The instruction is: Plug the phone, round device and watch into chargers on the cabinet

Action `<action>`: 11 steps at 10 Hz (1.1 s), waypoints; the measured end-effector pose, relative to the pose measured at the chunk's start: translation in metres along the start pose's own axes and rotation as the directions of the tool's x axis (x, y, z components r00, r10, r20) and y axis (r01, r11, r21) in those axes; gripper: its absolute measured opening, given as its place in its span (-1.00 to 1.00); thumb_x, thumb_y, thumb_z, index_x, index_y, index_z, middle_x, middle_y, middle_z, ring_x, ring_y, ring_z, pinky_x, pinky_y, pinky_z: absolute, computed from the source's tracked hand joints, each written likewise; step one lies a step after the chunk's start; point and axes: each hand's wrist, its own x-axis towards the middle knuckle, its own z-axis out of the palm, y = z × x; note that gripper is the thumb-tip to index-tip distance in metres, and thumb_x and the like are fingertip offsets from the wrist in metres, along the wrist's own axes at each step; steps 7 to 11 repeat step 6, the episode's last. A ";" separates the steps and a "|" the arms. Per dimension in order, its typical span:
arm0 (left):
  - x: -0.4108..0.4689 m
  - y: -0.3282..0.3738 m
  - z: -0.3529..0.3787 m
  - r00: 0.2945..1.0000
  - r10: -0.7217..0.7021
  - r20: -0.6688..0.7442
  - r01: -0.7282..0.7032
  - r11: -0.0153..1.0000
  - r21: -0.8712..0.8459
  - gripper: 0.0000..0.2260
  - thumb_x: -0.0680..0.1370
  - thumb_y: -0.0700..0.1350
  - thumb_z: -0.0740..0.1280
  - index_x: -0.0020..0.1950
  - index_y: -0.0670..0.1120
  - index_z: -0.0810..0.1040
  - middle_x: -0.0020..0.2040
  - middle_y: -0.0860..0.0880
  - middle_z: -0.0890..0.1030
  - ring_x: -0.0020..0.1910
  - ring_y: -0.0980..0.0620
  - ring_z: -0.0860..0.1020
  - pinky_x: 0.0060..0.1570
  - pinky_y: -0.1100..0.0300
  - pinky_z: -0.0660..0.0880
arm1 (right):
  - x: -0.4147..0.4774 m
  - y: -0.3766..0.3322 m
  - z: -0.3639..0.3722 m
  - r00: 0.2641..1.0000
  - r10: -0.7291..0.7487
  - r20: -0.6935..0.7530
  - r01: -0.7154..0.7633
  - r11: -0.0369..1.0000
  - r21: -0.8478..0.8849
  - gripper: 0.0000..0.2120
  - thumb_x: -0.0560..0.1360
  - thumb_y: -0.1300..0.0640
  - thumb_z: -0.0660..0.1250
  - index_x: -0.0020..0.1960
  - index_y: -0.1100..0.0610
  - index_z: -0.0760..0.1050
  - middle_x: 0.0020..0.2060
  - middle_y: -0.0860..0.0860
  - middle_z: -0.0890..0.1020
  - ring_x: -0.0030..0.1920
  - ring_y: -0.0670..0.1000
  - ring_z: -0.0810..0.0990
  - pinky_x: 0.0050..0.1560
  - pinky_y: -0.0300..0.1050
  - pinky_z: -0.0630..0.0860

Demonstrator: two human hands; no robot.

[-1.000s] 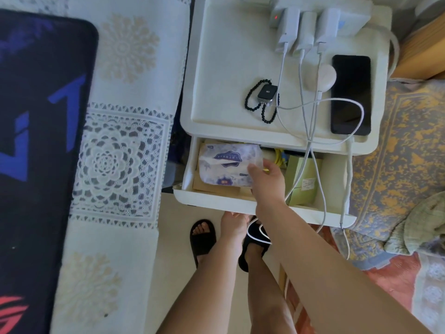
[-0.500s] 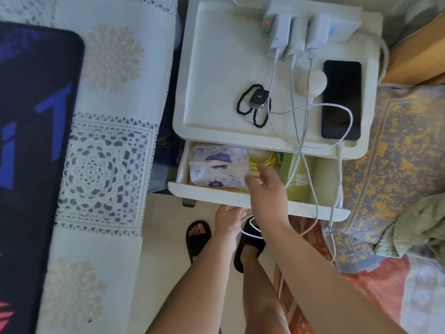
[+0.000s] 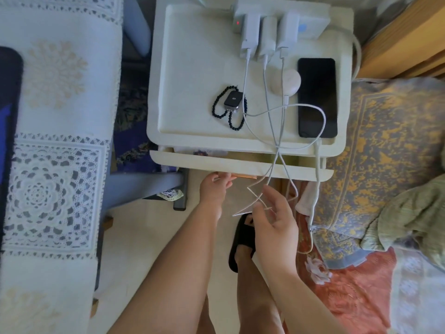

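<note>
On the white cabinet top (image 3: 192, 68) lie a black phone (image 3: 316, 97) at the right, a pale round device (image 3: 285, 81) beside it, and a black watch (image 3: 232, 98) on a bead band. Three white chargers (image 3: 265, 37) sit in a power strip (image 3: 310, 15) at the back. Their white cables (image 3: 271, 121) cross the top and hang over the drawer front (image 3: 240, 163). My right hand (image 3: 274, 213) pinches the hanging cable loops below the drawer. My left hand (image 3: 214, 189) has its fingers curled at the drawer's lower lip. The drawer is almost shut.
A bed with a lace cover (image 3: 53, 165) and a dark mat (image 3: 9, 97) lies to the left. A floral quilt (image 3: 385, 153) and a green cloth (image 3: 414, 213) are at the right, wooden furniture (image 3: 404, 39) at the upper right. My foot in a black slipper (image 3: 243, 239) stands below the drawer.
The drawer has gone from wide open to nearly shut. My right hand came out of the drawer, moved down and took hold of the hanging cables.
</note>
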 end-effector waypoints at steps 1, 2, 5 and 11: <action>0.012 0.014 0.005 0.999 0.023 0.029 -0.023 1.000 0.002 -0.93 0.58 -0.09 0.29 -0.06 -0.07 0.49 -0.07 0.05 0.70 0.12 -0.07 0.57 -0.12 0.28 0.37 | 0.001 0.007 -0.005 0.999 0.038 0.009 -0.038 0.999 -0.006 -0.71 0.53 0.14 0.28 0.18 -0.16 0.48 0.02 -0.33 0.52 -0.16 -0.35 0.50 -0.15 -0.38 0.43; 0.016 0.023 0.009 0.999 0.038 0.023 -0.037 0.998 -0.045 -0.90 0.58 -0.11 0.29 -0.12 -0.06 0.45 -0.15 0.04 0.70 -0.16 0.00 0.48 -0.25 0.32 0.32 | 0.001 0.009 -0.008 0.999 0.037 0.010 -0.037 0.999 -0.015 -0.71 0.53 0.13 0.28 0.17 -0.20 0.46 -0.01 -0.38 0.49 -0.13 -0.38 0.49 -0.11 -0.40 0.40; 0.018 0.028 0.022 1.000 0.017 -0.022 -0.019 0.997 -0.074 -0.75 0.60 -0.07 0.26 0.24 -0.13 0.41 0.20 -0.10 0.62 0.10 0.07 0.54 -0.02 0.28 0.37 | 0.015 0.009 -0.019 1.000 0.013 0.000 -0.013 0.999 -0.043 -0.70 0.54 0.12 0.27 0.24 -0.12 0.46 0.00 -0.37 0.47 -0.18 -0.34 0.50 -0.18 -0.43 0.41; 0.013 0.025 0.021 0.999 0.008 -0.040 -0.011 0.997 -0.074 -0.67 0.59 -0.06 0.28 0.33 -0.13 0.39 0.11 -0.07 0.64 0.02 0.07 0.52 -0.07 0.27 0.41 | 0.014 0.003 -0.022 1.000 0.008 0.024 -0.006 0.997 -0.082 -0.70 0.55 0.12 0.27 0.26 -0.10 0.46 0.03 -0.33 0.48 -0.08 -0.22 0.47 -0.20 -0.51 0.41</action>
